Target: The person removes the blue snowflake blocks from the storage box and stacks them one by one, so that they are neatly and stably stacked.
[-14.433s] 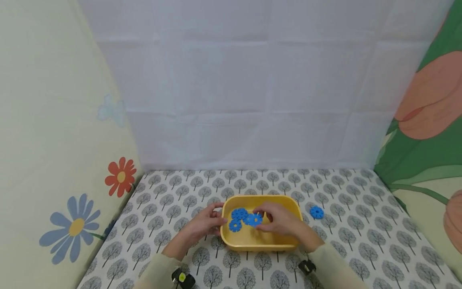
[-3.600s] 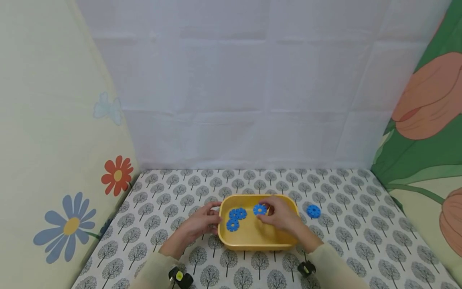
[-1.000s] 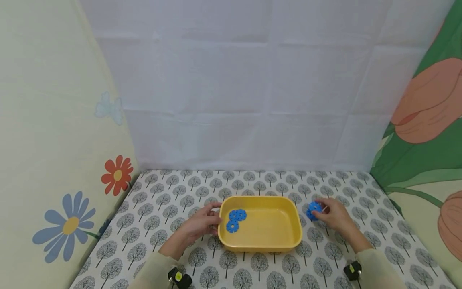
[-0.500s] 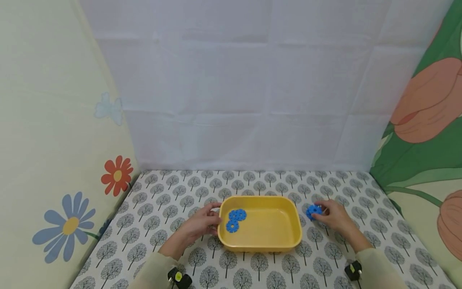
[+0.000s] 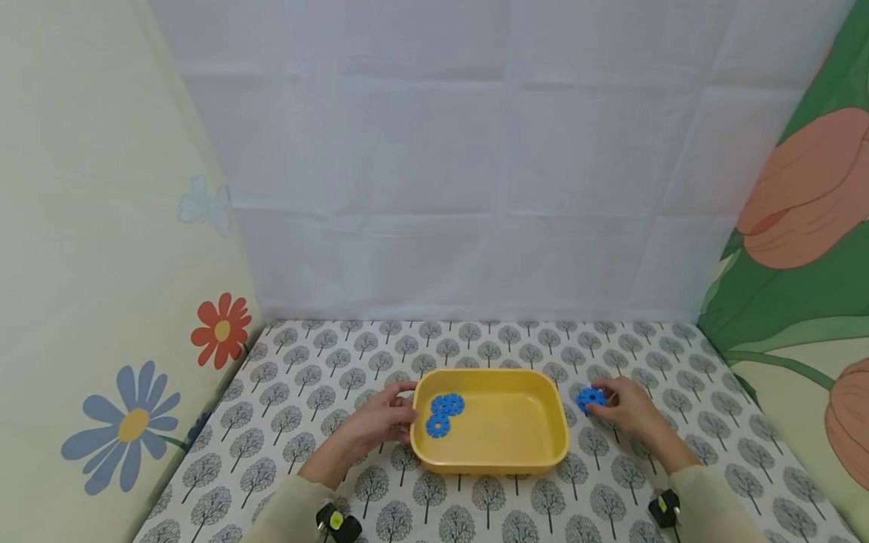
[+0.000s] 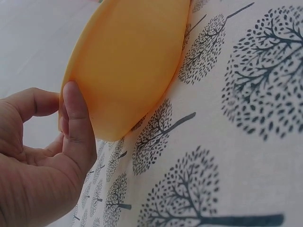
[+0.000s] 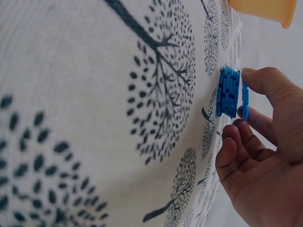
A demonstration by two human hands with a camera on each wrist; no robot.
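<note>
Our right hand (image 5: 627,409) sits on the cloth (image 5: 326,377) at three o'clock of the tray (image 5: 543,445), well apart from its rim. The stack of discs (image 5: 591,397) lies at the hand's nine o'clock, at the fingertips — in the right wrist view the thumb and fingers (image 7: 265,82) pinch the top disc (image 7: 245,101), which stands a little off the stack (image 7: 228,92) beneath.

Our left hand (image 5: 380,418) grips the tray's rim at nine o'clock, thumb (image 6: 78,118) curled over the edge.

Counted: one yellow tray, three blue discs (image 5: 443,411) lying flat inside it at its ten o'clock corner, one stack outside — how many discs it holds we cannot tell.
</note>
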